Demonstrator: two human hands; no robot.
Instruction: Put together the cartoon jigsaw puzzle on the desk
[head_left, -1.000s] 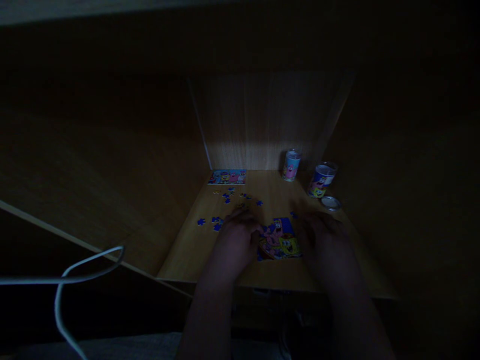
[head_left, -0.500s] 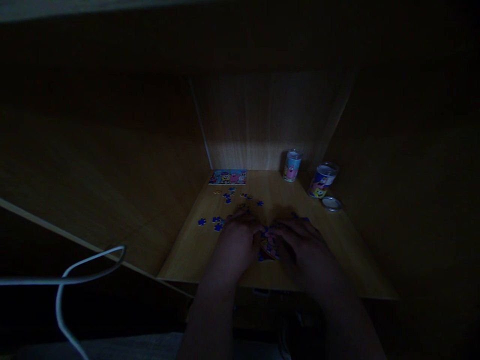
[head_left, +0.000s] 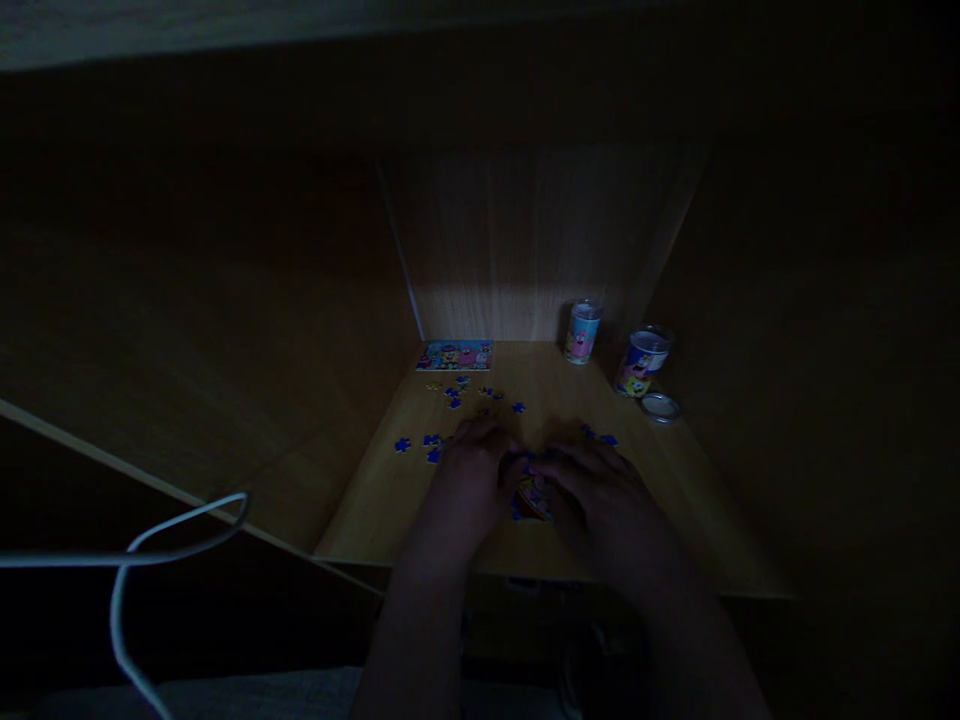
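Observation:
A partly joined jigsaw puzzle (head_left: 532,496) lies near the front of the wooden shelf, showing dark red, pink and blue parts. My left hand (head_left: 474,470) is closed at its upper left, thumb and fingers pressed to the far edge. From the other side my right hand (head_left: 592,485) grips the upper right of the puzzle, its fingers bent and close together. The fingertips of both hands nearly meet there, and dim light hides the exact piece between them. Loose blue puzzle pieces (head_left: 431,440) lie left of my left hand, and other pieces (head_left: 609,440) lie just beyond my right hand.
Several more pieces (head_left: 454,393) are scattered toward the back. A cartoon picture card (head_left: 454,355) lies at the back left. Two cartoon cans, a light blue one (head_left: 582,335) and a dark blue one (head_left: 643,365), stand right, beside a round lid (head_left: 660,407). A white cable (head_left: 180,515) hangs at left.
Both hands stay at the puzzle's far edge. My right hand has shifted slightly toward the left and nearer, uncovering the pieces beyond it. The view has moved a little.

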